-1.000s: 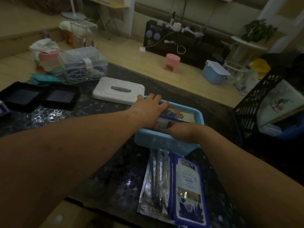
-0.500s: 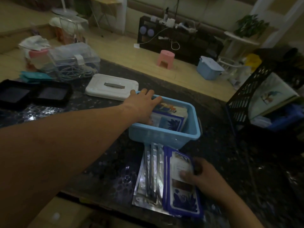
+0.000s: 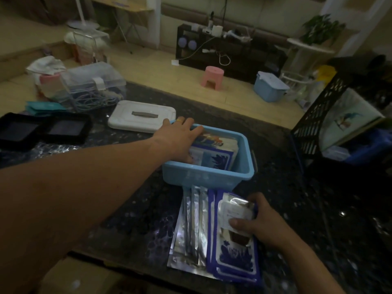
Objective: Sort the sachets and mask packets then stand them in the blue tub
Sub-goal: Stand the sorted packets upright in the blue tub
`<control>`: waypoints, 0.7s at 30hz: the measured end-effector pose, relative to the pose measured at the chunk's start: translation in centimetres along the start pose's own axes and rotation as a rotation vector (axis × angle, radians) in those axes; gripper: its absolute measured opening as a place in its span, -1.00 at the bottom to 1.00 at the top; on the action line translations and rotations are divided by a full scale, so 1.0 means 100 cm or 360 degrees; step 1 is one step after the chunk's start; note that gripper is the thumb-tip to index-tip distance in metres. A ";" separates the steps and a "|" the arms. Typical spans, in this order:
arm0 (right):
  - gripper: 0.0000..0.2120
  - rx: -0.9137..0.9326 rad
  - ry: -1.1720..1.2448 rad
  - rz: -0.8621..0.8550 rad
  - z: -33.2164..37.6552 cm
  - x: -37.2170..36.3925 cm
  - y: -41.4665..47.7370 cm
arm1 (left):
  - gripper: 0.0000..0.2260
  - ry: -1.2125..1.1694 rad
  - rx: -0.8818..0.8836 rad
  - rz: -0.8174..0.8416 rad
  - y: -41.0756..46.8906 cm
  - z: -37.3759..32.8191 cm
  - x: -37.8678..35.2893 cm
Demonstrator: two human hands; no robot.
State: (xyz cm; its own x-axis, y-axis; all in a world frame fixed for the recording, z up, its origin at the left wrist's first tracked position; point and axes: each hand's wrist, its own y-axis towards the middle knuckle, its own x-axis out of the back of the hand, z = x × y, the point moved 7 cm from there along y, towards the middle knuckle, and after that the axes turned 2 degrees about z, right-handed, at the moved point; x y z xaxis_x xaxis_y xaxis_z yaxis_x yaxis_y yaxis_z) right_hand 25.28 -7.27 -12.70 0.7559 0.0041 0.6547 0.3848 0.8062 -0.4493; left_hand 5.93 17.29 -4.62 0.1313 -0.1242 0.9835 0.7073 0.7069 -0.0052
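item: sorting run, partly done. step in hand — taking up the next packet for the tub.

- blue tub (image 3: 210,177): centre of the dark table (image 3: 131,219). several mask packets (image 3: 214,159) already stand in its left part, and the right part looks free.
- left hand (image 3: 180,139): laid over the tops of the standing packets at the tub's far left rim. fingers fairly straight and spread, thumb down inside. it seems to press them back and grips nothing.
- right hand (image 3: 261,221): thumb on the face and fingers curled round the right edge of the top mask packet (image 3: 235,213). this is the top of the blue stack (image 3: 233,264) lying just in front of the tub, and its far end is raised.
- silver sachets (image 3: 193,225): flat, touching the stack's left side, untouched.

next move, as judged: lift the packet clear, turn it upright and slide it in beside the standing ones.

edges and room: the stack lies close to the table's near edge — a pull toward the body could drag packets off. white lid (image 3: 142,115) just behind the tub to the left. black lattice rack (image 3: 318,115) well to the right. the short path from stack to tub is unobstructed.
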 end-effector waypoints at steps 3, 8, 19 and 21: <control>-0.06 -0.0033 0.0211 -0.0007 0.000 -0.001 -0.005 | -0.05 0.0001 -0.0014 -0.0010 -0.001 -0.001 0.001; -0.25 -0.0105 0.0782 -0.0355 -0.021 0.007 -0.002 | -0.06 0.0011 -0.0008 -0.0004 -0.001 -0.001 0.002; -0.54 -0.0252 0.0945 0.0180 -0.019 -0.015 -0.029 | -0.06 0.0023 0.0005 0.0033 -0.001 -0.001 0.001; -0.58 -0.0284 0.0935 0.0149 -0.014 -0.020 -0.034 | -0.06 0.0021 0.0011 0.0033 -0.001 -0.001 0.001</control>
State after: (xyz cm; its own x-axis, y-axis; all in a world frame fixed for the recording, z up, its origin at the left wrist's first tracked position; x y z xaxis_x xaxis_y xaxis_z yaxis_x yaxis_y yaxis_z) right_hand 23.21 -10.81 -13.35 0.9364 -0.2973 0.1866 0.3472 0.7065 -0.6167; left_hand 5.95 17.20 -4.53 0.1549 -0.1187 0.9808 0.6993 0.7144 -0.0240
